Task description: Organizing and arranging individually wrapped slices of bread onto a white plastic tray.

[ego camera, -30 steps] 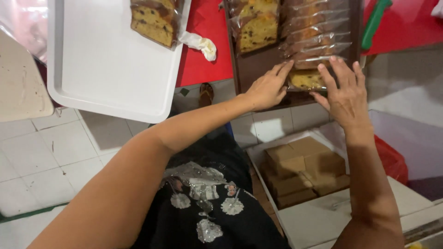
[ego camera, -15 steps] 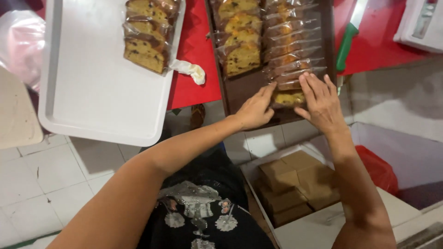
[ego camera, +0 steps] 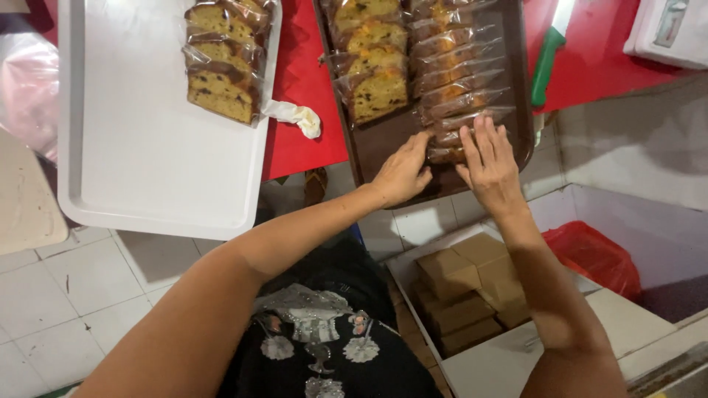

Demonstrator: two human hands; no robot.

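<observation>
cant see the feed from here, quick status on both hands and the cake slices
Left hand and right hand both on nearest wrapped cake slice, brown tray. Row of wrapped slices crowds behind it.

Nearest wrapped slice (ego camera: pixel 447 153): mostly hidden under both hands; only the edge shows betw. fingers.
Left hand (ego camera: pixel 404 171): fingertips blurred vs. wrap; grip unclear.
Right hand (ego camera: pixel 488 163): palm side hidden.
Brown tray (ego camera: pixel 383 144): top cut by frame edge.
White tray (ego camera: pixel 147 162): top cut off.
Green-handled knife (ego camera: pixel 547 65): blade runs out of frame.
White device (ego camera: pixel 667 33): partly out of frame; kind unclear.
Counter (ego camera: pixel 302 88): mostly covered by trays.
</observation>
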